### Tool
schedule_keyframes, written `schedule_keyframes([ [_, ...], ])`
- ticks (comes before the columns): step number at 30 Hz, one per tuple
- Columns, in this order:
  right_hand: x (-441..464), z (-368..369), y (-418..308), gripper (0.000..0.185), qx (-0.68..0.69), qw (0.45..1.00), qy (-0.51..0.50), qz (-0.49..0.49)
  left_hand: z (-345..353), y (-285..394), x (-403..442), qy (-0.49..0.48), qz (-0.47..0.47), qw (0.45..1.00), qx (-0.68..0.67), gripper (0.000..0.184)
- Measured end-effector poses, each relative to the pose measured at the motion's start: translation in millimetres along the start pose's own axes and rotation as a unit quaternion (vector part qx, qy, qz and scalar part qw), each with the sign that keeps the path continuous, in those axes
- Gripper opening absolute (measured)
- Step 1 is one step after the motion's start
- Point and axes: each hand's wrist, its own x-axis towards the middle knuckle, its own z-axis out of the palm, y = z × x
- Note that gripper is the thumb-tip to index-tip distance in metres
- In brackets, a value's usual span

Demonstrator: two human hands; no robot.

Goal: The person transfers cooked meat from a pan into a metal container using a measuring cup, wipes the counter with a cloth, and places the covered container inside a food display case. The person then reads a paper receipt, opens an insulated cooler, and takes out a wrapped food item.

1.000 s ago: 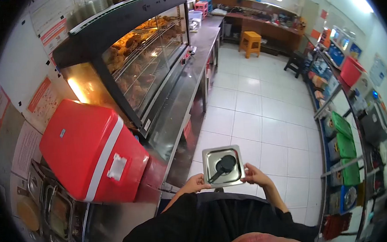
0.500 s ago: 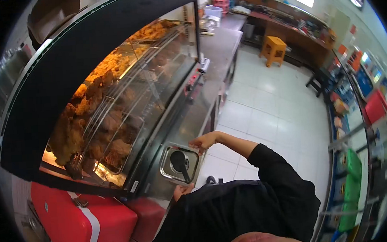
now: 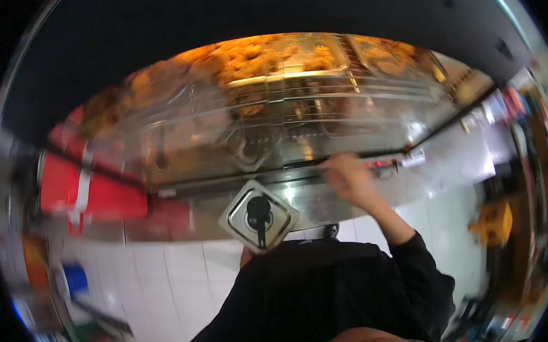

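A square metal pan (image 3: 232, 219), turned cornerwise, overlaps the counter's front edge close to my body. Over its middle lies a black ladle-shaped utensil (image 3: 259, 211), round end away from me and handle toward me. My left hand (image 3: 246, 256) is at the pan's near left side and appears to grip it; most of its fingers are hidden underneath. Off to the right, my right hand (image 3: 350, 177) is above the counter before the glass case, clear of the pan. Motion blur smears its fingers.
The glass-fronted food case (image 3: 277, 127) spans the view ahead, with trays of fried food (image 3: 261, 56) inside. A steel counter (image 3: 317, 203) runs along its front. Red boxes (image 3: 109, 193) are at left; a yellow stool (image 3: 495, 223) stands on the floor at right.
The view has swung round to face the case. My right hand has let go of the pan and moved right. The pan has turned relative to the counter, the black utensil still on it.
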Motion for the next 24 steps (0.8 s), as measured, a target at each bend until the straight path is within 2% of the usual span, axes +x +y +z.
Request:
schedule_keyframes([
  [1, 9.5, -36.6, 0.8, 0.028, -0.012, 0.988, 0.148, -0.051, 13.8, 1.2, -10.1, 0.031, 0.013, 0.999, -0.014, 0.034],
  [2, 4.2, -72.8, 17.6, 0.026, -0.166, 0.949, 0.239, -0.119, 28.5, -0.7, -18.2, 0.059, 0.025, 0.998, -0.027, 0.034],
  [4, 9.4, -121.2, 68.8, 0.025, -0.253, 0.842, 0.450, -0.158, 53.3, -6.4, -29.5, 0.109, 0.048, 0.992, -0.045, 0.033],
  [5, 13.3, -145.3, 78.3, 0.036, -0.323, 0.817, 0.451, -0.156, 54.9, -38.1, -23.2, 0.113, 0.049, 0.990, -0.066, 0.031],
  [7, 19.3, -166.5, 106.2, 0.052, -0.358, 0.822, 0.426, -0.122, 73.0, -38.5, -26.0, 0.134, 0.042, 0.990, -0.025, 0.032],
  [10, 38.5, -146.5, 108.0, 0.054, -0.323, 0.803, 0.473, -0.163, 101.8, -43.5, -20.9, 0.186, 0.084, 0.974, -0.095, 0.028],
  [13, 42.6, -135.4, 104.0, 0.057, -0.330, 0.809, 0.465, -0.143, 127.3, -45.1, -23.3, 0.207, 0.102, 0.966, -0.119, 0.025],
  [14, 42.3, -125.1, 102.1, 0.058, -0.312, 0.829, 0.453, -0.104, 137.1, -48.5, -27.1, 0.213, 0.095, 0.964, -0.125, 0.025],
  [16, 47.9, -105.0, 87.4, 0.060, -0.283, 0.851, 0.434, -0.087, 151.0, -48.5, -28.9, 0.222, 0.092, 0.961, -0.135, 0.027],
  [22, 83.3, -26.3, 21.7, 0.054, -0.251, 0.888, 0.350, -0.164, 185.8, -41.8, -46.2, 0.219, 0.104, 0.961, -0.131, 0.025],
  [24, 97.7, 6.9, -7.9, 0.059, -0.202, 0.909, 0.321, -0.172, 183.2, -56.3, -41.0, 0.219, 0.097, 0.965, -0.110, 0.022],
])
